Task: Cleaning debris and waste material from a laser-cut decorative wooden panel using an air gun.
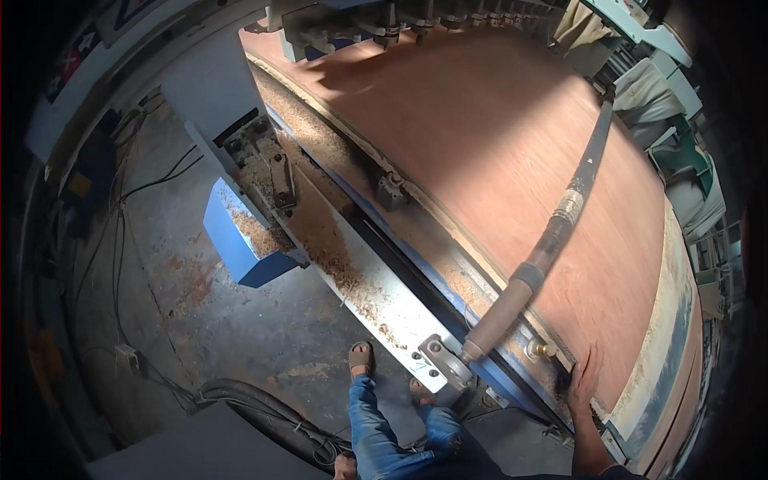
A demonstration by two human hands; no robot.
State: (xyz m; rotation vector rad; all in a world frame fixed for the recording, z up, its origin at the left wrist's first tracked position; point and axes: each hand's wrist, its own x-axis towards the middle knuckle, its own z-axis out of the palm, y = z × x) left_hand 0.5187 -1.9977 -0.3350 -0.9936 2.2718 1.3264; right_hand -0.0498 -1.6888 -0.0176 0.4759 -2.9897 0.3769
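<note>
My right hand (586, 382) rests at the near right edge of a large reddish-brown wood sheet (480, 152), fingers stretched out along the edge and nothing gripped. Close to it is a small brass fitting (546, 350). At the lower edge, beside my left trouser leg, what looks like my left hand (345, 466) shows only in part; its fingers cannot be made out. A long dark bar (560, 228) with a thicker brown sleeve (502, 316) slants across the sheet. The sleeve's lower end lies near a round metal bracket (446, 360).
A white metal rail (376, 308), strewn with sawdust, runs along the machine beside a blue housing (240, 236). A row of tool holders (388, 28) hangs over the far side. Black cables and a thick hose (264, 408) lie on the concrete floor (184, 320).
</note>
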